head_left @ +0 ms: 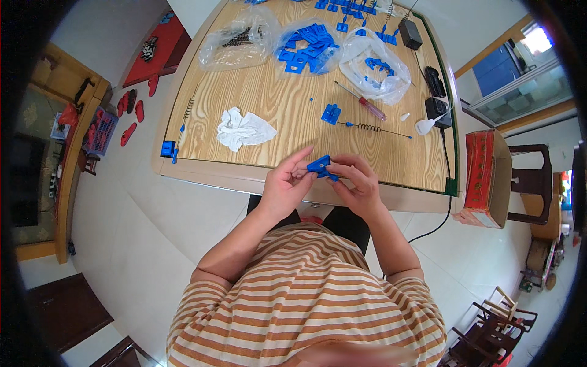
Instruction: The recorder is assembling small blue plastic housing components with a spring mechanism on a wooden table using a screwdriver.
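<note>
Over the table's near edge, both hands hold a small blue plastic part (318, 164) with a pale round spot on its face. My left hand (287, 182) pinches it from the left, index finger stretched past it. My right hand (356, 182) grips its right side, thumb and fingers closed on it; a lower blue bit shows between the hands. Just beyond lies a blue plastic clip (331, 114), and beside it a thin rod with a black coil spring (369, 127). A screwdriver (370, 108) with a reddish clear handle rests farther back.
A crumpled white cloth (244, 129) lies left on the wooden table (287, 131). Farther back are bags of springs (239, 38), blue parts (307, 48) and blue bits (374, 65). Another spring rod (186, 116) lies leftmost. Black adapters (436, 111) and a cardboard box (486, 177) are right.
</note>
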Demonstrator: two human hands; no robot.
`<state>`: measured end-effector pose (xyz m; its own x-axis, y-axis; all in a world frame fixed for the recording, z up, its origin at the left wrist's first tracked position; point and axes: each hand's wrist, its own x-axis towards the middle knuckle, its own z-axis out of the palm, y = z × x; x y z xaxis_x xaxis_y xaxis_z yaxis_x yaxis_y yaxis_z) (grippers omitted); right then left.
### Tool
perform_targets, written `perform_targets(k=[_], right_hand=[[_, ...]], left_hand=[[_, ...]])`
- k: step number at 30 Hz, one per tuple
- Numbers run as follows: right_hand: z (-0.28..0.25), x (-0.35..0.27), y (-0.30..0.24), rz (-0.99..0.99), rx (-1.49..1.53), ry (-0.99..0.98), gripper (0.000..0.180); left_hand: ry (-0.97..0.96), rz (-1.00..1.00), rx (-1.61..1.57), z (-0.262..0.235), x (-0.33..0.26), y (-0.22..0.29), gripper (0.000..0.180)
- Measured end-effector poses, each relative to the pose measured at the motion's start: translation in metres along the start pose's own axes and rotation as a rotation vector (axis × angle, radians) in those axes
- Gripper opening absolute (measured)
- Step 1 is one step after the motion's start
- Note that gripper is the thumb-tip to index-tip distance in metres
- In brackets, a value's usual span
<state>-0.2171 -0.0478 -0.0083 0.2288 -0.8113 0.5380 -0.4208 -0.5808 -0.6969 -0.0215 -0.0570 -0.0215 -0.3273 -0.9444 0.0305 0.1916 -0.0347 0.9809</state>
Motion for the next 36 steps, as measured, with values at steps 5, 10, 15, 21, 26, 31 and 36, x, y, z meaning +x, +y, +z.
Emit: perform_targets(k=[5, 10, 15, 21, 26, 31, 36], right_hand=[[0.006, -0.005, 0.003, 0.12, 0.158, 0.042, 0.03], [0.016, -0.01, 0.008, 0.322, 0.517, 0.138, 0.021], [0.019, -0.012, 0.007, 0.322, 0.579, 0.159, 0.02], [0.02, -0.014, 0.008, 0.361, 0.58, 0.155, 0.02], [0.02, -0.016, 0.012, 0.381, 0.444, 0.117, 0.018], [0.022, -0.011, 0.011, 0.396, 0.437, 0.135, 0.014], [0.025, -0.009, 0.009, 0.488, 0.557, 0.153, 0.01]], left_hand=[[-0.015, -0.024, -0.108, 0.002, -0.001, 0.002, 0.051], [-0.009, -0.023, -0.181, -0.001, -0.002, 0.003, 0.049], [-0.058, 0.073, 0.059, -0.005, -0.003, 0.0, 0.049], [-0.055, 0.029, -0.059, -0.005, -0.003, -0.003, 0.043], [-0.068, -0.087, -0.15, -0.005, 0.0, -0.002, 0.04], [-0.096, -0.148, -0.087, -0.007, 0.003, -0.002, 0.04], [-0.103, -0.235, -0.159, -0.009, 0.004, -0.012, 0.039]])
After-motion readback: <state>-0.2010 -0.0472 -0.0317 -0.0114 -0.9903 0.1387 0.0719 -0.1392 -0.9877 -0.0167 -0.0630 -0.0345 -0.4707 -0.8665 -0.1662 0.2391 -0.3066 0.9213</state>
